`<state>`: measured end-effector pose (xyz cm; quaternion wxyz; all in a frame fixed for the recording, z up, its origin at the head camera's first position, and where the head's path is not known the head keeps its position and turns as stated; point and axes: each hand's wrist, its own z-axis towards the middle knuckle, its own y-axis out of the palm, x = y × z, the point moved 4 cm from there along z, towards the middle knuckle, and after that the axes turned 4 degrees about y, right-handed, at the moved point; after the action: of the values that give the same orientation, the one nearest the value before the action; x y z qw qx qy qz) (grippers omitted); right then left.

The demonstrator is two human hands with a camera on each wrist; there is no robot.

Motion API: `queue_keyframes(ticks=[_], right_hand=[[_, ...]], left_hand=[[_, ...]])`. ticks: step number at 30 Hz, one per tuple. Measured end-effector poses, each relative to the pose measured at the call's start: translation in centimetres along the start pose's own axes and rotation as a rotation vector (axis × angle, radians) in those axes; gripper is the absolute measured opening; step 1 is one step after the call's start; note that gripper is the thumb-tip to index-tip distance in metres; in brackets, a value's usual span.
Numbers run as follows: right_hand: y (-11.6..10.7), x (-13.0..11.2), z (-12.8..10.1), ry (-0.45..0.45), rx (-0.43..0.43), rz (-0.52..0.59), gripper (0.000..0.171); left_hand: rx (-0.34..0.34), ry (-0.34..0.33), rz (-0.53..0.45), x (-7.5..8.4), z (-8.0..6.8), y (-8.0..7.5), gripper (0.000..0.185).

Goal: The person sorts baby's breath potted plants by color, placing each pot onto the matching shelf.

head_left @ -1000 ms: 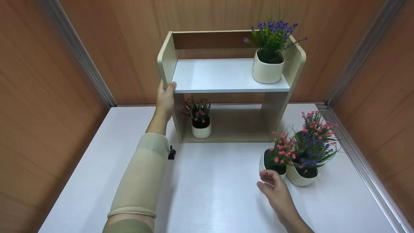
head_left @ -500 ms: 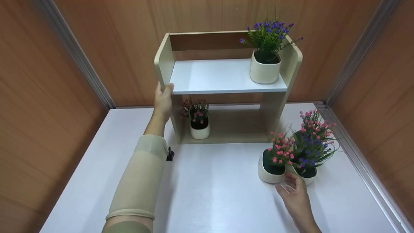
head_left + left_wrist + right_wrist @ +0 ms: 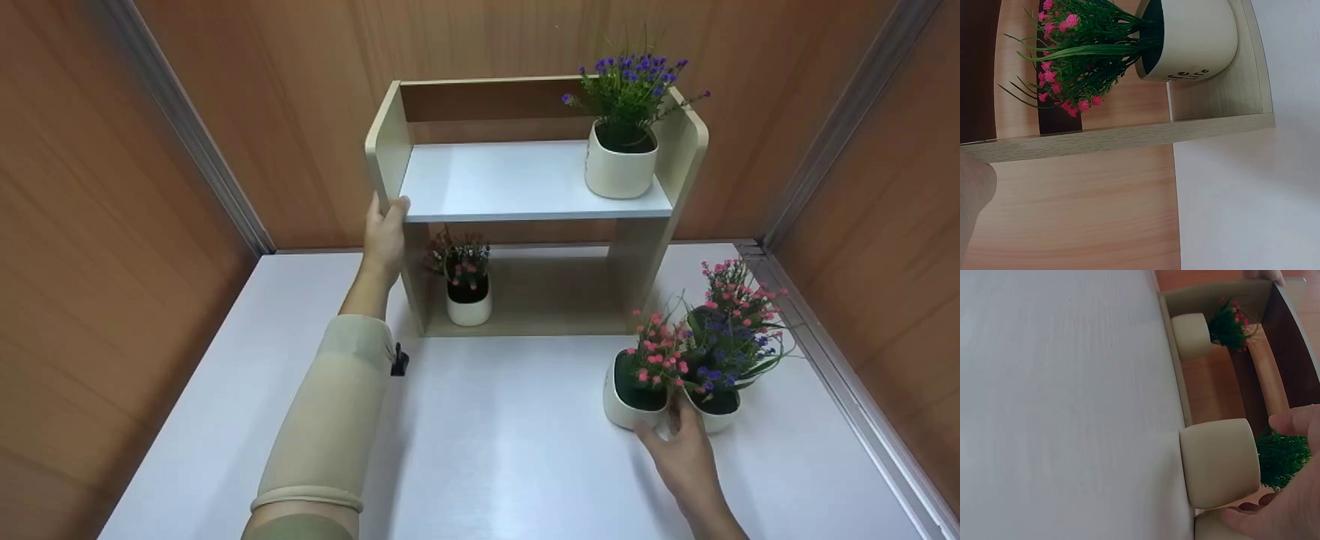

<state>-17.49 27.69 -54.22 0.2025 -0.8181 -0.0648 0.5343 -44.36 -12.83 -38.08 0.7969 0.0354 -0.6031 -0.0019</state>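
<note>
In the head view, my left hand [image 3: 384,244] grips the left side panel of a small two-tier shelf [image 3: 529,180], its thumb at the panel's front edge. In the left wrist view only part of that hand shows at the panel's edge. My right hand [image 3: 686,454] is at a white pot with pink flowers [image 3: 628,405]. Its thumb lies near the pot's front and its fingers reach between this pot and a blue-flowered pot [image 3: 716,418]. In the right wrist view, the thumb and fingers stand spread around the near pot [image 3: 1221,464], which rests on the table.
A purple-flowered pot [image 3: 621,169] stands at the right of the upper tier. A smaller pot [image 3: 469,304] with reddish-pink flowers sits at the lower tier's left. Another pink-flowered plant [image 3: 739,289] is behind the blue one. Wooden walls [image 3: 885,300] border the white table [image 3: 487,450].
My right hand has moved right and forward, from the pink-flowered pot's front to its right side, with the fingers now between two pots. The left hand keeps its hold on the shelf.
</note>
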Motion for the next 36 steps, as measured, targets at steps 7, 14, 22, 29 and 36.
queue_keyframes(ticks=[7,14,22,29,36], right_hand=[[0.0,0.2,0.7,-0.022,0.038,-0.116,0.106],[-0.3,0.0,1.3,-0.093,0.103,-0.314,0.102],[0.2,-1.1,1.2,-0.215,0.215,-0.408,0.079],[0.4,-0.9,1.7,-0.202,0.191,-0.404,0.092],[0.6,-0.7,2.0,-0.167,0.155,-0.398,0.094]], left_hand=[[-0.005,0.021,-0.003,-0.1,-0.1,0.3,0.071],[-0.003,0.007,0.013,-0.1,-0.2,0.4,0.073],[0.009,0.015,0.001,0.0,-0.1,0.1,0.073],[-0.017,0.011,0.02,0.0,-0.3,0.2,0.072],[-0.014,0.017,0.016,0.0,-0.1,0.1,0.07]])
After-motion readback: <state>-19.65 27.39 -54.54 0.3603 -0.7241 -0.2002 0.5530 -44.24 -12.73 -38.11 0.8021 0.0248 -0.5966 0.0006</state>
